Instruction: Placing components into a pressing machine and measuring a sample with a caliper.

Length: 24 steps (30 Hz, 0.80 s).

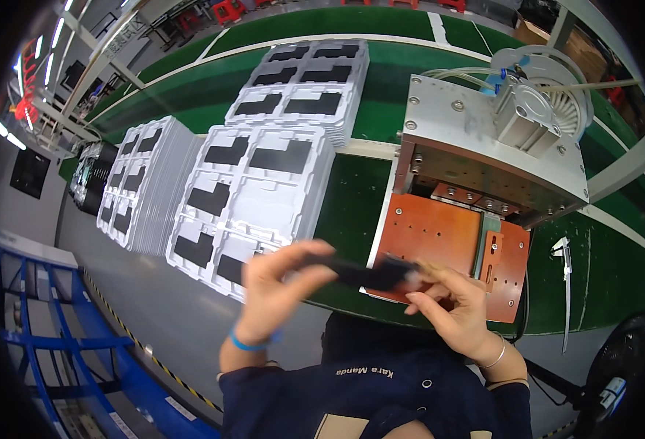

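A flat black piece [370, 275], smeared by motion, is held level between my two hands in front of the machine. My left hand [282, 285] grips its left end between thumb and fingers. At the other end, my right hand [454, 304] pinches the piece near a small pale, blurred part; the exact grip is unclear. Left of my hands stands a stack of white plastic trays [304, 208] with similar L-shaped black pieces [210, 198] in its compartments. Under the right hand lies the orange base plate [428, 234] of the metal press [476, 132].
More stacked white trays stand behind [337, 95] and at the far left [165, 175]. A caliper [565, 285] lies on the green table [352, 197] right of the press. A black fan [622, 366] is at the lower right, a blue rack [66, 344] at the lower left.
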Each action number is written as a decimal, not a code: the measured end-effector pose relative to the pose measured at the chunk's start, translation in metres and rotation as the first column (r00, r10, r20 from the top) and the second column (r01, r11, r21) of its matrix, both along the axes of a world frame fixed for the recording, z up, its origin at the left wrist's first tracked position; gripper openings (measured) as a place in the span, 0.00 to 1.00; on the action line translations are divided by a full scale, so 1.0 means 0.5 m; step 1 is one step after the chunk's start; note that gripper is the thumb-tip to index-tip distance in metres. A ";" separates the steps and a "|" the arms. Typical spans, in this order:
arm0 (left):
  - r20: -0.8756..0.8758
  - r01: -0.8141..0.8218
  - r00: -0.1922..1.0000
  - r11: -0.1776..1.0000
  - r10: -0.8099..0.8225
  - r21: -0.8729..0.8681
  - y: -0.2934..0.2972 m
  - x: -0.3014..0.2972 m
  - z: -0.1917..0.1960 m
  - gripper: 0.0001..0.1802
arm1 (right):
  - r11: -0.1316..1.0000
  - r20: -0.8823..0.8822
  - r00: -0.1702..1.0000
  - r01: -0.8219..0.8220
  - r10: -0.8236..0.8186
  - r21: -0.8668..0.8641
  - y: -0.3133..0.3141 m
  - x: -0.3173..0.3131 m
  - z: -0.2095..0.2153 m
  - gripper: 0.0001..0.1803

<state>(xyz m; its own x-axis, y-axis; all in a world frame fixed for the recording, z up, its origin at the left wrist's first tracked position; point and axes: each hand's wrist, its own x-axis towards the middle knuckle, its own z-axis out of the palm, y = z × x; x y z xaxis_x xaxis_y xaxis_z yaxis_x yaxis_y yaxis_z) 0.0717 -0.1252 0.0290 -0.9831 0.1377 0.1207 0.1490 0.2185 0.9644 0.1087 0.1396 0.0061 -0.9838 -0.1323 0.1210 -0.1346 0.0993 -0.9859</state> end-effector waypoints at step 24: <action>-0.469 -0.464 0.873 0.525 0.133 -0.714 -0.448 -0.251 -0.100 0.11 | 0.954 -0.191 0.972 -0.075 0.135 0.291 -0.003 0.001 -0.008 0.09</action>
<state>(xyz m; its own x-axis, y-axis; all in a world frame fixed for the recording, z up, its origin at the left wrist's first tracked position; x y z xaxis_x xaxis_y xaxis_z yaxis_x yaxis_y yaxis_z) -0.0540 -0.3494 -0.0209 -0.9039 0.0431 0.4256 0.1748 0.9453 0.2754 0.1091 0.1379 0.0020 -0.9199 -0.2913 0.2625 -0.3562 0.3410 -0.8700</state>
